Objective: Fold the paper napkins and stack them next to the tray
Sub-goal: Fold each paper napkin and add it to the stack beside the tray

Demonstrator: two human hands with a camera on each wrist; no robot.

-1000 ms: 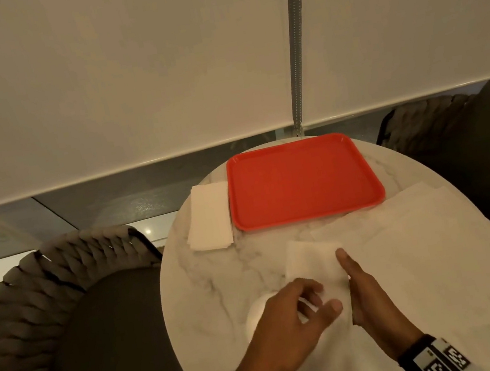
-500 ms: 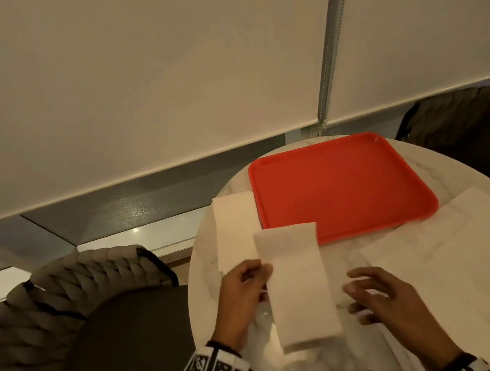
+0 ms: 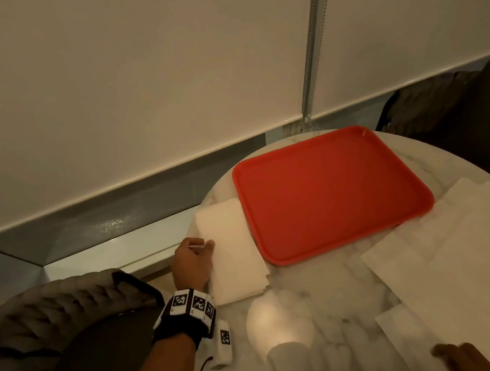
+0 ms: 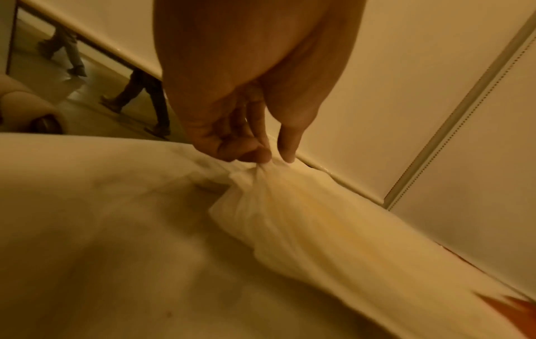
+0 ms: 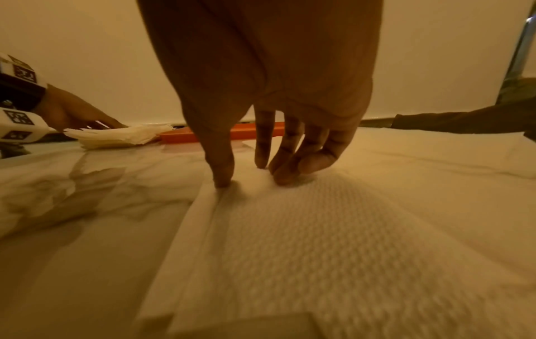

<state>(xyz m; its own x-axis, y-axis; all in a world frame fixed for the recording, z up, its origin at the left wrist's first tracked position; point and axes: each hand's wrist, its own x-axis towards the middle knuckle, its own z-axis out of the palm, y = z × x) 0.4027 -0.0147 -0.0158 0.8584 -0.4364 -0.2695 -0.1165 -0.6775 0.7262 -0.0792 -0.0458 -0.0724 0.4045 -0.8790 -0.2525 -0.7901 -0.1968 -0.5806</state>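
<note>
A: Where are the folded napkins?
B: A stack of folded napkins [image 3: 231, 251] lies on the marble table [image 3: 320, 301], touching the red tray's [image 3: 328, 191] left rim. The left hand [image 3: 191, 261] pinches the top one's left edge
A: And the right hand [image 5: 278, 137]?
B: Fingers relaxed, tips pressing the unfolded napkins [image 3: 474, 261] at near right
</note>
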